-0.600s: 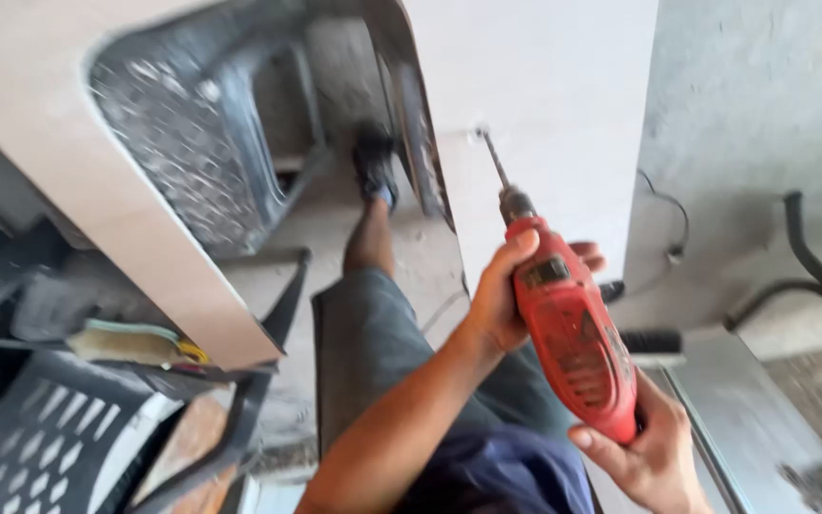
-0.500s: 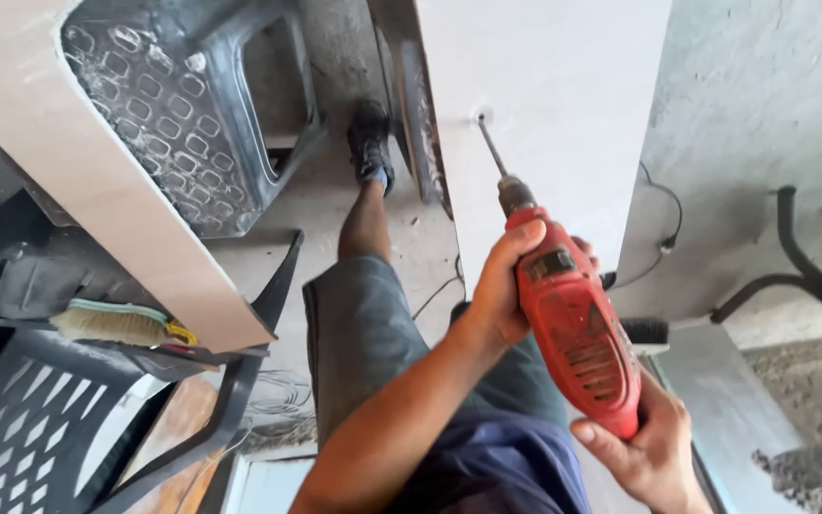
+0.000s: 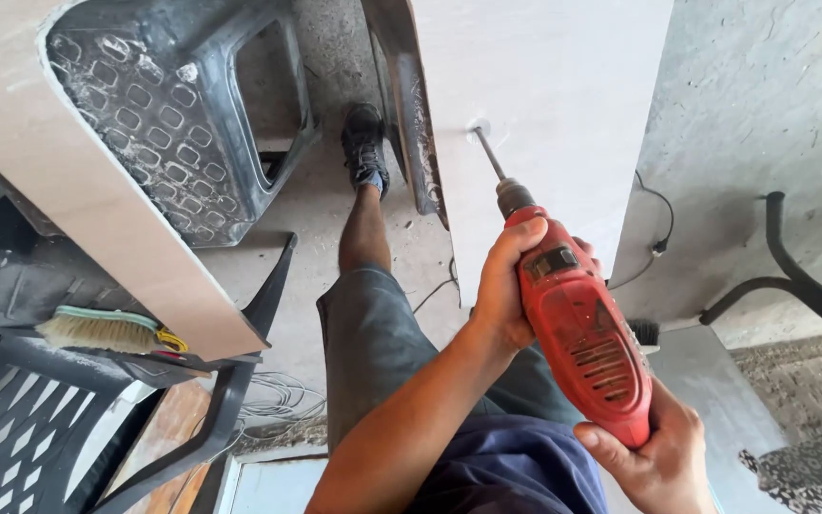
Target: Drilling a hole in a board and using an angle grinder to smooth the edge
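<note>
My red drill (image 3: 582, 333) has a matt, scuffed plastic body, with a slim metal bit (image 3: 487, 152) against the smooth, pale laminated board (image 3: 544, 86). The dark plastic chair (image 3: 173, 114) looks dusty, the concrete floor (image 3: 763, 114) rough, and my grey trousers (image 3: 373, 352) soft cloth

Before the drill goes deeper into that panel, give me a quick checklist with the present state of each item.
1. Both hands on the red drill: left hand at the front, right hand at the rear grip: ok.
2. Bit tip meets the pale panel: ok.
3. Bit square to the panel: cannot tell.
4. Foot clear of the bit: ok.
5. Panel held firm: cannot tell.
</note>
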